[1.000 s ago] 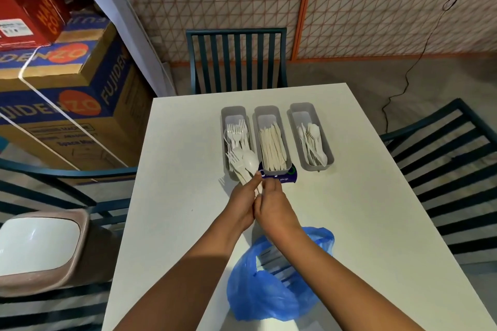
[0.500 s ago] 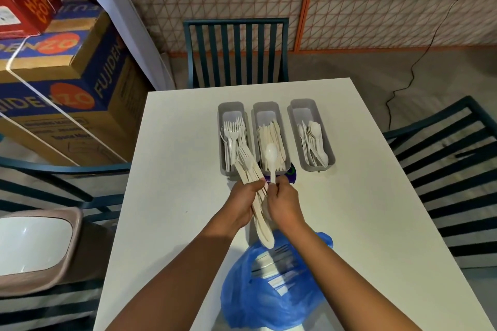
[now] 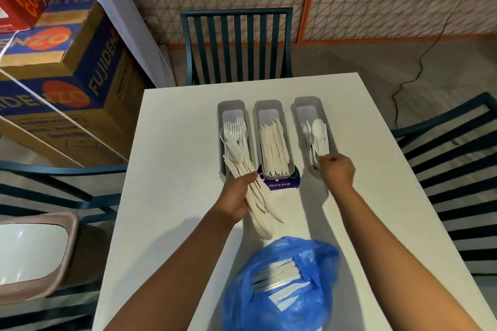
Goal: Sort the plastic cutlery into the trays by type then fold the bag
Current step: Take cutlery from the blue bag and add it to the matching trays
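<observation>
Three grey trays stand side by side on the white table [image 3: 174, 196]: the left tray [image 3: 231, 107] holds forks, the middle tray [image 3: 269, 107] knives, the right tray [image 3: 309, 103] spoons. My left hand [image 3: 235, 197] grips a bundle of white cutlery [image 3: 254, 196] that slants over the near end of the fork tray. My right hand [image 3: 336, 170] holds a white spoon [image 3: 319, 133] by its handle over the spoon tray. A blue plastic bag [image 3: 282, 285] with several more white pieces inside lies at the near table edge.
A purple sticker [image 3: 279, 184] sits under the middle tray's near end. Dark green chairs stand at the far side [image 3: 236, 43], the right [image 3: 457, 177] and the left [image 3: 53, 188]. Cardboard boxes [image 3: 53, 88] are stacked at left, above a bin lid [image 3: 29, 252].
My right hand has pulled one spoon out of the bundle and carried it right to the spoon tray. My left hand keeps hold of the bundle near the fork tray.
</observation>
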`<state>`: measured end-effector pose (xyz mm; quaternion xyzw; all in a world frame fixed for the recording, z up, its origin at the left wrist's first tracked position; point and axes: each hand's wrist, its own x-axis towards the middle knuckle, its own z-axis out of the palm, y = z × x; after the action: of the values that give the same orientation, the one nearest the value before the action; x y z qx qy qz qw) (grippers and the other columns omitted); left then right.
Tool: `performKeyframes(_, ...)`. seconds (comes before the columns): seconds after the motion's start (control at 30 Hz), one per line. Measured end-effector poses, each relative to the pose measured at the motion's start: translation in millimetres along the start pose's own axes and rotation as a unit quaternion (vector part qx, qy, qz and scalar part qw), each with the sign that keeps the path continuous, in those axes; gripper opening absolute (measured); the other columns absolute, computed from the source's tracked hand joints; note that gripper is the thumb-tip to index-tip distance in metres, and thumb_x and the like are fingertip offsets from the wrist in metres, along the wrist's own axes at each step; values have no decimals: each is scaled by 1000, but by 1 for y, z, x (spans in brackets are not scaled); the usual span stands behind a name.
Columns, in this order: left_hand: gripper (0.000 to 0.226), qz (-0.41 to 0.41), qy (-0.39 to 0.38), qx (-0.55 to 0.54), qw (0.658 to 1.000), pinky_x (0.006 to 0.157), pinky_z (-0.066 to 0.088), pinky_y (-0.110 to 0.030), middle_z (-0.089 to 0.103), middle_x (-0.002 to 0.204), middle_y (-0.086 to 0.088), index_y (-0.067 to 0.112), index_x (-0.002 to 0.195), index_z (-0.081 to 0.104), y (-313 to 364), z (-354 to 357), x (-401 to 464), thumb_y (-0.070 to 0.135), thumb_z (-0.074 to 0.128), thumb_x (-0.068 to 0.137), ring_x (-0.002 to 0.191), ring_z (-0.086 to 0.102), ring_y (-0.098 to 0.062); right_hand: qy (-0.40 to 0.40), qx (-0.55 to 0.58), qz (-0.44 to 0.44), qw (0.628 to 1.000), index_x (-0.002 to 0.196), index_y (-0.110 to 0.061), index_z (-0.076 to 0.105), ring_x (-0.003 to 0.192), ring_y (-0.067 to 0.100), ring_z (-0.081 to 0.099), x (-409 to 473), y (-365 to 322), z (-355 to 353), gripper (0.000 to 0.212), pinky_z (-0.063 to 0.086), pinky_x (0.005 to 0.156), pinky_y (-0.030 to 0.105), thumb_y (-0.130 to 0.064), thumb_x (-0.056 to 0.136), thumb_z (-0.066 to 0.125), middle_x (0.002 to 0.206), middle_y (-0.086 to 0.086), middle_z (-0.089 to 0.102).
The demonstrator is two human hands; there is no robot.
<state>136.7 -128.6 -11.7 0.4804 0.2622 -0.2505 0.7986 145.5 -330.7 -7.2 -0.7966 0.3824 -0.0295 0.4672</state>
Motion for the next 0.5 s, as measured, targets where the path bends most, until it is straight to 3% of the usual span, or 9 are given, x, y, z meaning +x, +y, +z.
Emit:
performKeyframes(0.1,23,-16,29,-8,999,68,52,-35,66,96,-13,3,113,59,-1,-5,6,2,54,90,84,64,-26,9,-51,34,998,66,-3,48,74,24,45,28,3,-2,22,34,53,28,-8,88,49,66,8,51)
performKeyframes(0.17,25,-13,32,-8,999,69,51,-34,66,96,-13,3,115,58,-2,-7,7,1,53,90,85,64,-26,8,-72,50,996,73,-1,52,76,25,47,38,5,0,17,40,64,29,-9,87,49,79,12,54)
performKeyframes(0.27,30,-1,17,4,1000,72,52,-32,67,102,-13,3,120,56,-4,-11,7,2,51,91,90,64,-25,-2,-86,66,994,69,-8,50,80,28,53,49,6,6,18,36,68,27,-11,87,50,89,14,59)
performKeyframes(0.37,37,-6,4,18,1000,72,55,-32,64,118,-15,7,129,52,-3,-16,9,8,53,91,103,63,-28,-7,-106,66,992,84,-9,57,79,28,54,55,3,11,8,37,67,27,-14,87,51,105,17,66)
performKeyframes(0.5,39,-9,5,26,1000,66,56,-30,64,119,-16,8,130,52,0,-18,11,11,54,91,103,64,-29,9,-166,39,985,107,-7,63,100,34,60,59,5,13,25,42,71,30,-22,89,54,111,15,64)
